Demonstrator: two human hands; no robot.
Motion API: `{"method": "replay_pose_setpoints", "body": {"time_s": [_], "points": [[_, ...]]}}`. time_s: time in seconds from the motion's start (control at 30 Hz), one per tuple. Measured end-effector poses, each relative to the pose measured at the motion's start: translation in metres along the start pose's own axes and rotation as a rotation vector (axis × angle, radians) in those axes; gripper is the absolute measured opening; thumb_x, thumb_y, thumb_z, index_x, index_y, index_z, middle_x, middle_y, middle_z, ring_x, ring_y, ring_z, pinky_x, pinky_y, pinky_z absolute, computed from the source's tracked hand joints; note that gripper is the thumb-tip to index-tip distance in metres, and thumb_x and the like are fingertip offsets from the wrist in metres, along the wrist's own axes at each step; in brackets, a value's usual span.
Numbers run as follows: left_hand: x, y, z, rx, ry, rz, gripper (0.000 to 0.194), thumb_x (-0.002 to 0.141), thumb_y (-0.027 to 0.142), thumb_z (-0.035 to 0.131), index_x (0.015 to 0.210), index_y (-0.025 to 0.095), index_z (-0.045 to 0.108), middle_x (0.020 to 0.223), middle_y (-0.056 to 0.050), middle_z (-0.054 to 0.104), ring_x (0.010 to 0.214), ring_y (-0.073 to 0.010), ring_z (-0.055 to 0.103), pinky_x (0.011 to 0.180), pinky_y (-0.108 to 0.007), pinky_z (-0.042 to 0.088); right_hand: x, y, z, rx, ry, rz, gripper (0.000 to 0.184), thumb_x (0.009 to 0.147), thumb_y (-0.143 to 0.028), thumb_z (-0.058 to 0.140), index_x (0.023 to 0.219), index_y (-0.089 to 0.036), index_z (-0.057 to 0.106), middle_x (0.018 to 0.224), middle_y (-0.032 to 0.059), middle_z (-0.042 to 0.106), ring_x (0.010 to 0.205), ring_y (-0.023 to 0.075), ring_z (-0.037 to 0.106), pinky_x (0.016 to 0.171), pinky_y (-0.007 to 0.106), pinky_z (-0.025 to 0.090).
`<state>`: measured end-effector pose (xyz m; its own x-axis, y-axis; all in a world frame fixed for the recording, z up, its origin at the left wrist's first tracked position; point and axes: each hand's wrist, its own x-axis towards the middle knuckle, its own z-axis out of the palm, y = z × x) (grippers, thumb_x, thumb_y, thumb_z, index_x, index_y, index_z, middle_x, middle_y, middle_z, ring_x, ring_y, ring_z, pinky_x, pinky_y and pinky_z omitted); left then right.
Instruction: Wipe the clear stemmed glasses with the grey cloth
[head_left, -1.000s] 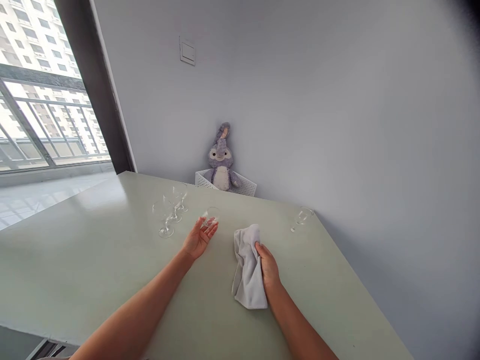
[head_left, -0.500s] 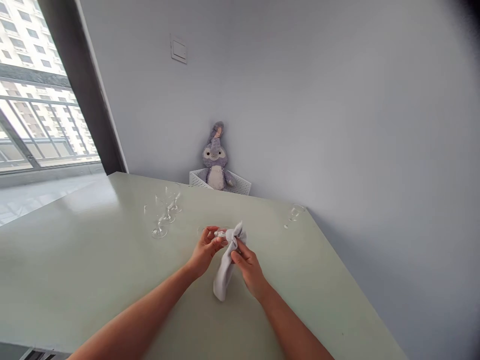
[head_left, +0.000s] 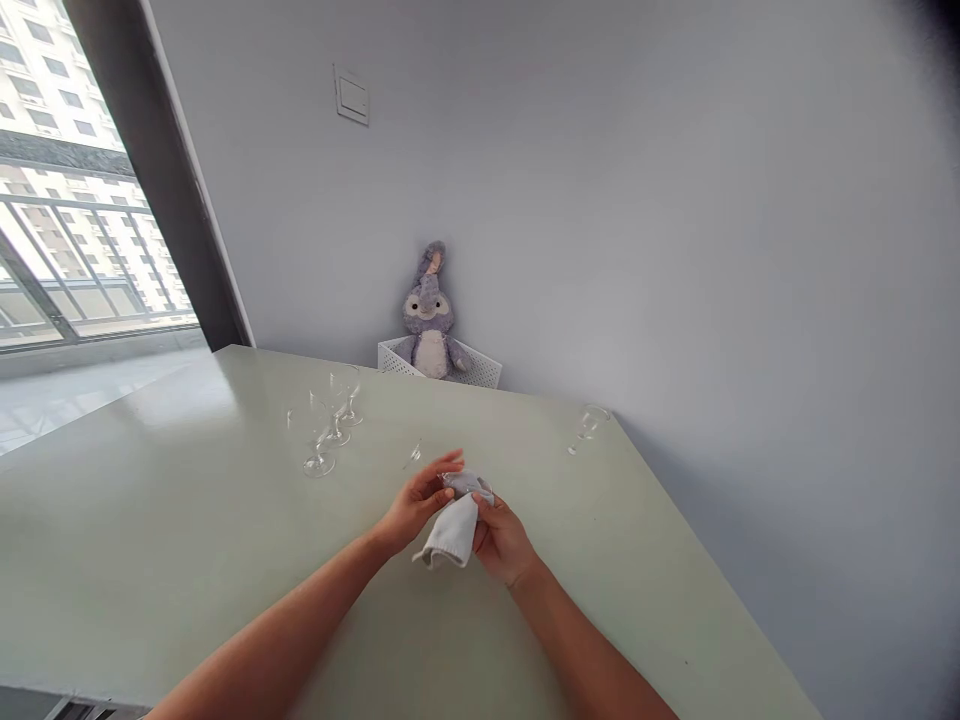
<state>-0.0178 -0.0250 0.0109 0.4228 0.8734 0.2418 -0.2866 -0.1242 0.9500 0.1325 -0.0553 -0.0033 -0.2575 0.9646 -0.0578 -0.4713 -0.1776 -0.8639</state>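
Cradling a stemmed glass over the worktop, cloth at its bowl.
Left hand curls around the glass, seemingly to steady it; right hand pinches the cloth, likely keeping it close.

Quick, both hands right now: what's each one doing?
Left hand: fingers partly curled, holding a clear glass.
Right hand: closed on the pale cloth, at the glass.
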Motion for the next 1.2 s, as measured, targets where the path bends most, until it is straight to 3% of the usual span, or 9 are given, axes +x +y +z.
{"method": "replay_pose_setpoints", "body": {"time_s": [0.13,0.27,0.43,0.53,0.77,0.83,0.97,1.03,1.2], "points": [[0.001,0.002,-0.002,-0.032,0.045,-0.115,0.041,0.077,0.038,0.056,0.115,0.021,0.052,0.106,-0.008,0.06,0.095,-0.0204,0.054,0.084,-0.035,0.042,-0.009,0.0,0.009,-0.352,-0.01,-0.12,0.031,0.076,-0.036,0.059,0.105,-0.023,0.059,0.076,0.0012,0.059,0.069,0.0149,0.054,0.064,0.028,0.044],[0.001,0.004,0.0,0.056,0.137,-0.247,0.041,0.079,0.046,0.048,0.108,0.018,0.057,0.083,-0.004,0.063,0.077,-0.0175,0.058,0.073,-0.033,0.047,-0.012,-0.001,0.011,-0.739,-0.003,-0.312,0.027,0.072,-0.033,0.063,0.097,-0.022,0.064,0.083,0.0032,0.062,0.081,0.0191,0.053,0.074,0.03,0.041],[-0.004,0.01,0.004,0.039,0.011,-0.073,0.041,0.081,0.039,0.049,0.119,0.025,0.052,0.129,-0.007,0.046,0.115,-0.0236,0.043,0.091,-0.035,0.039,-0.006,-0.011,0.004,-0.177,0.068,-0.097,0.025,0.073,-0.04,0.059,0.086,-0.019,0.063,0.06,-0.0006,0.056,0.052,0.0126,0.049,0.052,0.025,0.041],[-0.005,0.008,0.004,0.056,-0.028,0.039,0.037,0.08,0.034,0.053,0.115,0.024,0.055,0.134,-0.007,0.04,0.122,-0.0239,0.035,0.097,-0.034,0.034,-0.007,-0.015,0.006,0.059,0.097,-0.009,0.024,0.072,-0.039,0.06,0.081,-0.018,0.062,0.061,-0.0001,0.056,0.053,0.0119,0.049,0.052,0.024,0.04],[-0.002,-0.002,-0.003,0.13,0.071,-0.138,0.04,0.081,0.043,0.047,0.112,0.019,0.055,0.081,-0.003,0.061,0.073,-0.0163,0.056,0.069,-0.032,0.048,-0.019,-0.009,0.021,-0.58,0.002,-0.264,0.03,0.072,-0.034,0.062,0.1,-0.023,0.063,0.082,0.0039,0.063,0.081,0.0197,0.054,0.074,0.03,0.043],[-0.002,0.0,-0.002,0.17,0.074,-0.113,0.039,0.082,0.044,0.044,0.11,0.02,0.057,0.088,-0.005,0.062,0.081,-0.0178,0.056,0.075,-0.032,0.046,-0.017,-0.007,0.018,-0.543,0.007,-0.253,0.025,0.072,-0.036,0.063,0.092,-0.022,0.065,0.076,0.0033,0.063,0.072,0.0183,0.054,0.068,0.03,0.044],[-0.004,0.006,0.0,0.125,-0.027,-0.039,0.044,0.079,0.039,0.053,0.12,0.024,0.051,0.124,-0.006,0.048,0.108,-0.0216,0.046,0.087,-0.031,0.04,-0.007,-0.006,0.009,-0.045,0.114,-0.066,0.025,0.074,-0.042,0.058,0.081,-0.019,0.062,0.062,0.0003,0.058,0.052,0.0128,0.05,0.051,0.025,0.042],[-0.004,0.006,-0.001,0.114,-0.057,-0.035,0.045,0.077,0.037,0.056,0.12,0.024,0.051,0.122,-0.007,0.049,0.103,-0.0206,0.049,0.084,-0.03,0.041,-0.006,-0.006,0.008,0.062,0.123,-0.027,0.027,0.075,-0.043,0.057,0.083,-0.017,0.061,0.065,0.0012,0.059,0.055,0.0127,0.051,0.053,0.025,0.042],[-0.001,-0.004,-0.005,0.109,0.016,-0.19,0.041,0.081,0.048,0.045,0.108,0.018,0.056,0.076,-0.002,0.059,0.065,-0.0135,0.052,0.062,-0.027,0.043,-0.016,0.002,0.016,-0.498,0.078,-0.202,0.028,0.069,-0.036,0.066,0.092,-0.02,0.064,0.073,0.0024,0.062,0.066,0.0166,0.053,0.064,0.029,0.044]]}}
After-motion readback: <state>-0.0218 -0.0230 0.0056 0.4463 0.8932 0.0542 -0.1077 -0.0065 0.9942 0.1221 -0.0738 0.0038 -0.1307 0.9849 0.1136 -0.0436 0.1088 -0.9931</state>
